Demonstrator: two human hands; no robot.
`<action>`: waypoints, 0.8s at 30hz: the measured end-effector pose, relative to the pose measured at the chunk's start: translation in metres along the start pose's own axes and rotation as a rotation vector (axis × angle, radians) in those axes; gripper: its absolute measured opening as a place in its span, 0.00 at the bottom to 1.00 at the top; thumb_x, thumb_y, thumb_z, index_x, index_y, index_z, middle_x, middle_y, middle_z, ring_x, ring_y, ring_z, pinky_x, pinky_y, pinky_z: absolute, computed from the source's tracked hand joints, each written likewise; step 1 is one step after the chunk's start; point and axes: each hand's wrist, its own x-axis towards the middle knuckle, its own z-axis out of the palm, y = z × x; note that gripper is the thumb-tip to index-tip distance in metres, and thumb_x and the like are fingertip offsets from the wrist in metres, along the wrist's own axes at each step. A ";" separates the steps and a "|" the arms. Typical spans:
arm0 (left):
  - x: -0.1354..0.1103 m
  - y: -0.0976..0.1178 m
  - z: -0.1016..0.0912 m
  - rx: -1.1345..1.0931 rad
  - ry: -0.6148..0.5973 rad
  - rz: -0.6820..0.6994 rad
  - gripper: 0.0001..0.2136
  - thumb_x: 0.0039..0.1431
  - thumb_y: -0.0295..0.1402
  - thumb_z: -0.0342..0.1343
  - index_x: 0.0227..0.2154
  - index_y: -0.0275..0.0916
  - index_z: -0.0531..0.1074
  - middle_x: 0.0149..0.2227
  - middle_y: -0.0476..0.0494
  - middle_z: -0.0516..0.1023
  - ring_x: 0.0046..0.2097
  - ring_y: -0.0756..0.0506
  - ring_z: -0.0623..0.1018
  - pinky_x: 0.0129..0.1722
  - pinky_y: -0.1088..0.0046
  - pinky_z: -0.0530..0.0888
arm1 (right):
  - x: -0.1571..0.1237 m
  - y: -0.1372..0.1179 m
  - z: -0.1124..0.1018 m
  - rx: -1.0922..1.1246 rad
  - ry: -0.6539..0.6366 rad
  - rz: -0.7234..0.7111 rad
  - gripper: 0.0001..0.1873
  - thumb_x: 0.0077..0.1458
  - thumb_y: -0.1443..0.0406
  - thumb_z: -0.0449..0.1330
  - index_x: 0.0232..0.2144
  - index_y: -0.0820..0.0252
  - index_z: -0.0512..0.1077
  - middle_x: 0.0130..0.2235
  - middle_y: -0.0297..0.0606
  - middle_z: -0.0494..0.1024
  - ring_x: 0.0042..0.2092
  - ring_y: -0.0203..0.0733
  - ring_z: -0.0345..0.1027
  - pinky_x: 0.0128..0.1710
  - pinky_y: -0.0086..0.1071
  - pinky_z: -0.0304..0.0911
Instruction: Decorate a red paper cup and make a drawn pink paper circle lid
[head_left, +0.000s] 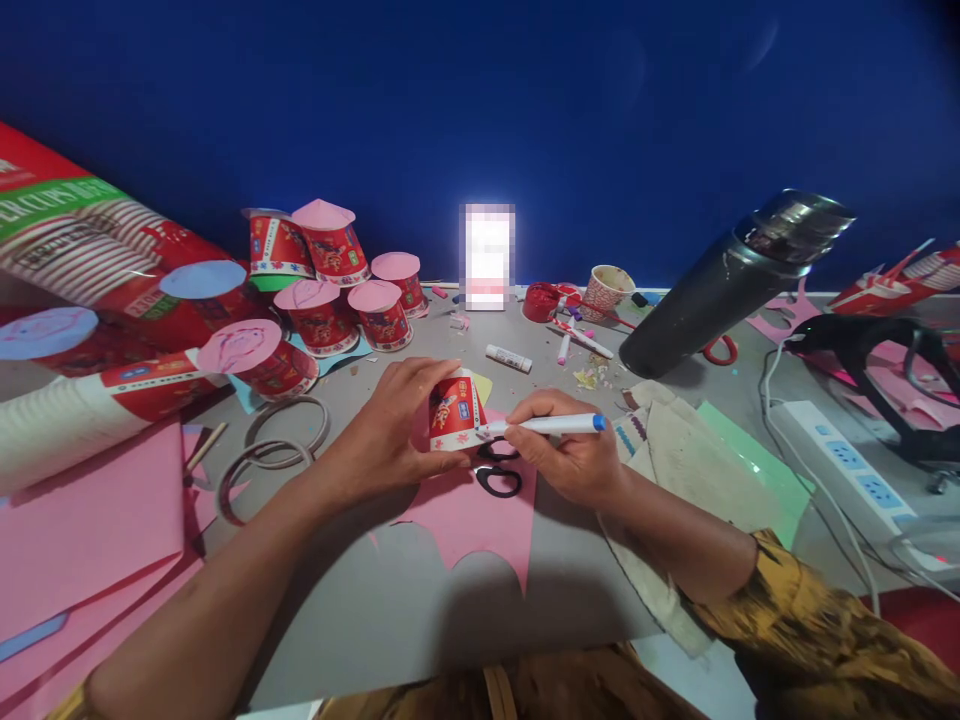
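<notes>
Between the near and far edges of the gray table (337,620), the left hand (386,425) holds a red paper cup (450,410) and the right hand (562,455) a white marker (562,425), its tip at the cup's white band. Black-handled scissors (484,474) lie on pink paper (465,525) below. Paper-topped cups (326,325) crowd toward the far left corner; a black flask (712,300) stands toward the far right.

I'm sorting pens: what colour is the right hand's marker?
The marker is white with a blue end; head view.
</notes>
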 end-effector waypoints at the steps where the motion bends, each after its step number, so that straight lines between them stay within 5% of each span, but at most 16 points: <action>1: 0.000 0.000 0.000 0.019 0.004 0.015 0.39 0.55 0.52 0.70 0.66 0.47 0.64 0.63 0.35 0.70 0.64 0.30 0.70 0.66 0.45 0.68 | 0.000 0.000 0.000 -0.015 -0.012 -0.027 0.06 0.66 0.62 0.63 0.36 0.56 0.78 0.32 0.36 0.82 0.31 0.38 0.75 0.34 0.31 0.72; 24: -0.005 0.003 0.008 0.218 0.097 0.178 0.37 0.61 0.52 0.67 0.67 0.41 0.63 0.61 0.32 0.71 0.61 0.32 0.70 0.63 0.48 0.69 | -0.001 -0.004 0.002 -0.037 -0.146 -0.060 0.07 0.68 0.64 0.61 0.36 0.57 0.77 0.34 0.37 0.83 0.34 0.38 0.77 0.38 0.30 0.71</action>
